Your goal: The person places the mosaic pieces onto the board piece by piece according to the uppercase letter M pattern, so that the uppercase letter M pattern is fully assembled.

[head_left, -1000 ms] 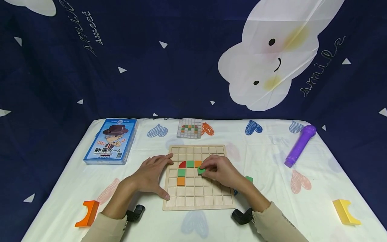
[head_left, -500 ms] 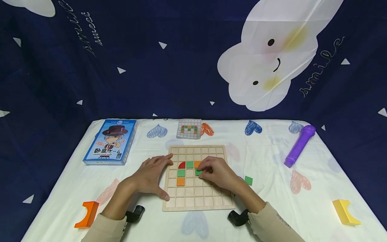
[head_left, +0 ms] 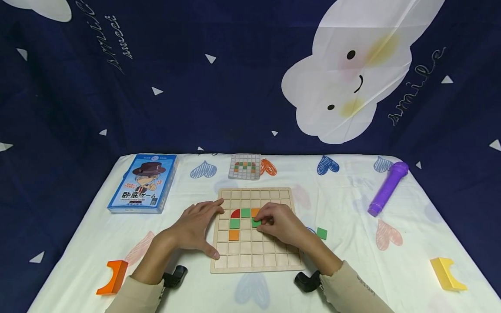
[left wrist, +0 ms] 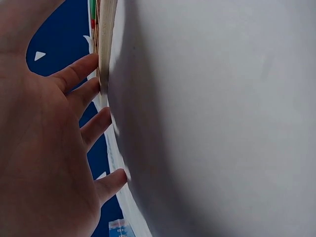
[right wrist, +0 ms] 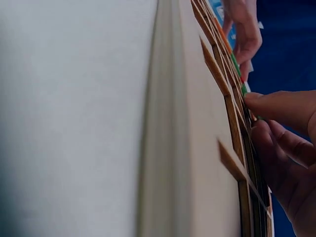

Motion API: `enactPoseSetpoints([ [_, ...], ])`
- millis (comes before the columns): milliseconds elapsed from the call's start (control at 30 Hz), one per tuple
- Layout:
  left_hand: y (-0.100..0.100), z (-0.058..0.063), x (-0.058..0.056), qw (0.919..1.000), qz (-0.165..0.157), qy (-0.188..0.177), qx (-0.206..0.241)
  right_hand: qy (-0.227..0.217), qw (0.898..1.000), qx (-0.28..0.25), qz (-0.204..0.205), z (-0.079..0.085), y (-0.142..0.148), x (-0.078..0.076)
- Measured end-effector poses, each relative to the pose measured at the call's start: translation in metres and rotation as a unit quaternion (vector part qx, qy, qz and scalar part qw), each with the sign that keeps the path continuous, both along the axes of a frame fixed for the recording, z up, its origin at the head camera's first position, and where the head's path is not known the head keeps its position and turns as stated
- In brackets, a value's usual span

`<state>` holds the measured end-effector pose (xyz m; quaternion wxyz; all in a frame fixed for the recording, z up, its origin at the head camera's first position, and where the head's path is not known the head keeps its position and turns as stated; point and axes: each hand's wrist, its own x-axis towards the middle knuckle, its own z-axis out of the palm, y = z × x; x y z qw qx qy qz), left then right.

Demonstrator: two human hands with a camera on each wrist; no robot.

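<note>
A wooden grid board (head_left: pixel 258 261) lies flat in the head view. My right hand (head_left: pixel 283 224) pinches a green square tile (head_left: pixel 255 222) at the board's middle, just below an orange tile (head_left: pixel 255 212) that the fingers partly cover. To the left sit a red quarter-round tile (head_left: pixel 235 214), a green tile (head_left: pixel 245 213), another green tile (head_left: pixel 234 224) and a lower orange tile (head_left: pixel 233 235). My left hand (head_left: pixel 193 226) is spread along the board's left side, thumb and fingertips at its edge. In the right wrist view, the thumb (right wrist: pixel 276 106) reaches the grid.
A pattern card (head_left: pixel 244 167) lies behind the board. One loose green tile (head_left: pixel 322 233) is right of it. Around the cloth are a blue game box (head_left: pixel 143 184), a purple tube-shaped thing (head_left: pixel 387 189), an orange arch block (head_left: pixel 112 278) and a yellow arch block (head_left: pixel 448 274).
My right hand has shifted slightly left with the green tile, which now lies lower at the cell below the orange tile. The loose green tile shows more fully. My left hand stays put.
</note>
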<state>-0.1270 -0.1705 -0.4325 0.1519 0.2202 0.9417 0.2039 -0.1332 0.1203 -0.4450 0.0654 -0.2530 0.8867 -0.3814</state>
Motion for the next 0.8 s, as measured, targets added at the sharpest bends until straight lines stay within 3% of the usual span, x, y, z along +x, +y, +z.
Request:
enactPoseSetpoints([
  [500,0.0001,0.0016,0.0001,1.0,0.0,-0.001,-0.002,-0.009,1.0,0.005,0.0,0.0003,0.0003,0.0003],
  [800,0.0001,0.0002,-0.0006,1.0,-0.006,0.003,-0.003,-0.015,0.999,-0.028,0.027,0.0057,0.0098,-0.0037],
])
